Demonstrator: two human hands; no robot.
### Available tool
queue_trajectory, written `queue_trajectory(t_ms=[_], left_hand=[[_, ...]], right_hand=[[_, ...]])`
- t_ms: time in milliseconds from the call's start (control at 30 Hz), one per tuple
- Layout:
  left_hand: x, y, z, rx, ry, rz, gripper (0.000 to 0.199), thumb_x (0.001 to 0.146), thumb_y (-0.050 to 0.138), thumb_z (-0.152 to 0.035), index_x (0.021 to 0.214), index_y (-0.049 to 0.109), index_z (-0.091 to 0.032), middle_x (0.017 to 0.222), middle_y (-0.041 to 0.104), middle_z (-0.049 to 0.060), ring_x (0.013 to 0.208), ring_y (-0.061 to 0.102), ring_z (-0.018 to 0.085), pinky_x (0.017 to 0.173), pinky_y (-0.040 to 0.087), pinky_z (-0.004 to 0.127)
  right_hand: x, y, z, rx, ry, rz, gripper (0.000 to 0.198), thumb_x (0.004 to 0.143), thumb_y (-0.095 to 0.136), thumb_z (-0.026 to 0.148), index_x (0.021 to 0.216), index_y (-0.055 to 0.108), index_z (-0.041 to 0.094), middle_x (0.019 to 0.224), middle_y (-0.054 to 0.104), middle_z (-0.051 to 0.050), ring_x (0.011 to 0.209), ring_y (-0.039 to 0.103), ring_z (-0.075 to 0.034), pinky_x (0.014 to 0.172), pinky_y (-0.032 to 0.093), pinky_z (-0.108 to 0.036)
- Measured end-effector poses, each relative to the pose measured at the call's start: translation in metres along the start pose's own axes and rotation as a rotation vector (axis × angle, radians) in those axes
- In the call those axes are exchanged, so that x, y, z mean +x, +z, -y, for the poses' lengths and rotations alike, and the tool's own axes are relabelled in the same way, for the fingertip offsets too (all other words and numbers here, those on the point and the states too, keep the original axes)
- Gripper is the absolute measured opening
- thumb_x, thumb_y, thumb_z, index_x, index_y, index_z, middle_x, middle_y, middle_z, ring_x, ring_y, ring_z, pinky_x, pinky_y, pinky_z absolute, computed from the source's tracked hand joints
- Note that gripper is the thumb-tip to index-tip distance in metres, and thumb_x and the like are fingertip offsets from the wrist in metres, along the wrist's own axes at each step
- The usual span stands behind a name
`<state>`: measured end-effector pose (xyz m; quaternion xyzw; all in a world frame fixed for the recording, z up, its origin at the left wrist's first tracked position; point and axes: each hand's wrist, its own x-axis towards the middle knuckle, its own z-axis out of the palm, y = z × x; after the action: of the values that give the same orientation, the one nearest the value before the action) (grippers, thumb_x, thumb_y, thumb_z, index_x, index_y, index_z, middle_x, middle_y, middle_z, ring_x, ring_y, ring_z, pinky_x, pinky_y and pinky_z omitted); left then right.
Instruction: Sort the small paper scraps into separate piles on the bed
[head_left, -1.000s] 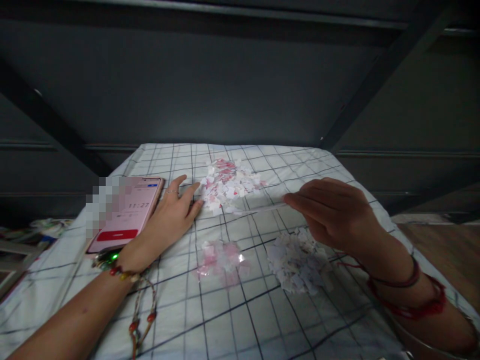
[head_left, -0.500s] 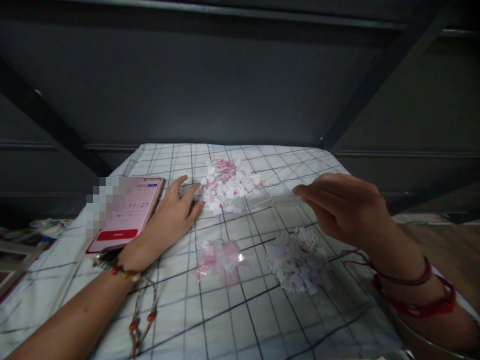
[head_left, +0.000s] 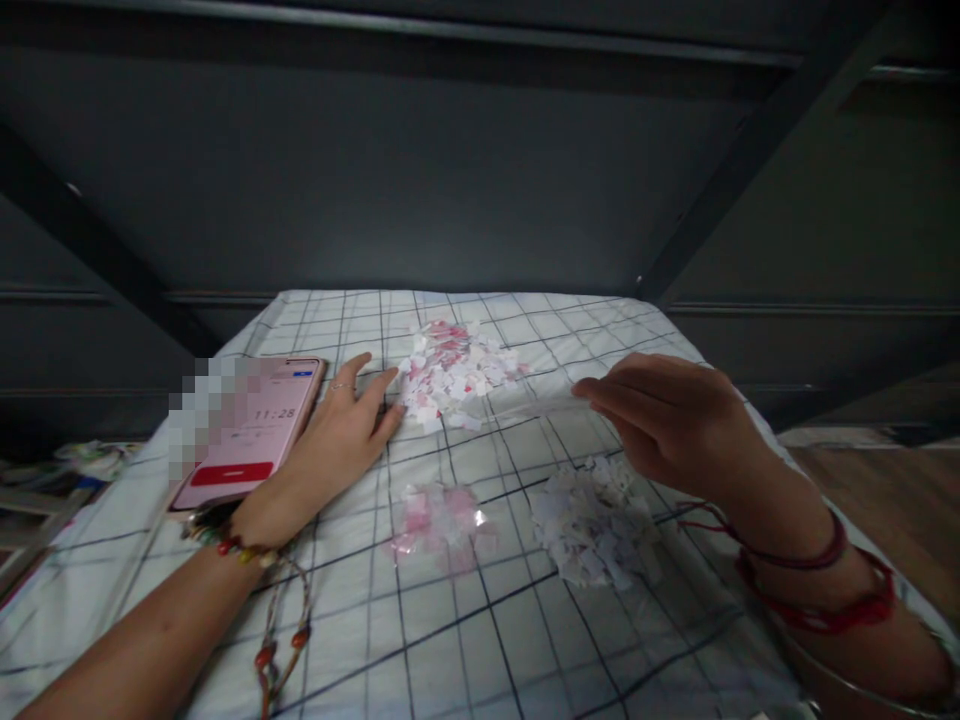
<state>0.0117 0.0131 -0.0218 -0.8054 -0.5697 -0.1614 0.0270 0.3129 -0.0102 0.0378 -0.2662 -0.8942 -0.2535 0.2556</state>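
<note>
My right hand [head_left: 667,420] is closed in a pinch on a thin, pale, tweezer-like tool [head_left: 536,405], whose blurred tip points left at the mixed paper pile. That far pile of small white and pink paper scraps [head_left: 457,370] lies on a checked cloth [head_left: 465,660]. My left hand [head_left: 345,420] rests palm down with fingers spread, its fingertips at the left edge of this pile. Nearer to me are a small group of shiny pink and clear pieces [head_left: 442,525] and, to its right, a heap of white scraps [head_left: 596,525], below my right hand.
A phone [head_left: 247,430] with a pink screen showing a timer lies to the left of my left hand. A dark panel [head_left: 420,180] rises behind the cloth's far edge. Wooden floor [head_left: 885,500] shows at the right.
My right hand has shifted slightly left with the tweezer-like tool, toward the far pile. My left hand stays in place. The phone's timer has gone from 11:27 to 11:28.
</note>
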Motion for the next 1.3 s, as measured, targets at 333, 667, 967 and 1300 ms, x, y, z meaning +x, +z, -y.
queue_trajectory(t_ms=[333,667,967,1300], left_hand=[[0.0,0.001,0.0,0.033,-0.006,0.018,0.048,0.09,0.035,-0.038,0.128,0.045,-0.01,0.135,0.028,0.018,0.122,0.036,0.033,0.102,0.031,0.046],[0.0,0.0,0.0,0.034,-0.002,0.009,0.045,0.09,0.035,-0.036,0.126,0.047,-0.012,0.137,0.029,0.018,0.12,0.038,0.033,0.099,0.033,0.048],[0.0,0.002,0.002,0.057,0.022,-0.01,0.044,0.09,0.035,-0.036,0.125,0.047,-0.011,0.136,0.029,0.018,0.121,0.036,0.033,0.1,0.032,0.048],[0.0,0.002,0.003,0.032,0.016,-0.003,0.045,0.09,0.035,-0.036,0.125,0.047,-0.011,0.135,0.028,0.017,0.12,0.039,0.031,0.1,0.034,0.043]], right_hand=[[-0.002,-0.003,-0.001,-0.048,-0.002,-0.025,0.027,0.074,0.043,0.001,0.093,0.055,0.017,0.064,0.059,-0.001,0.058,0.051,-0.014,0.051,0.041,-0.027],[0.002,-0.003,0.005,-0.009,-0.024,-0.074,0.028,0.073,0.045,-0.002,0.093,0.055,0.013,0.066,0.061,-0.003,0.061,0.051,-0.015,0.055,0.044,-0.029],[0.002,0.001,0.006,0.0,-0.008,-0.084,0.026,0.074,0.046,-0.002,0.094,0.055,0.013,0.068,0.061,-0.003,0.063,0.052,-0.015,0.058,0.045,-0.029],[0.002,0.0,0.007,0.127,-0.034,-0.059,0.027,0.076,0.045,-0.003,0.096,0.054,0.012,0.069,0.06,-0.004,0.066,0.049,-0.015,0.06,0.044,-0.029]])
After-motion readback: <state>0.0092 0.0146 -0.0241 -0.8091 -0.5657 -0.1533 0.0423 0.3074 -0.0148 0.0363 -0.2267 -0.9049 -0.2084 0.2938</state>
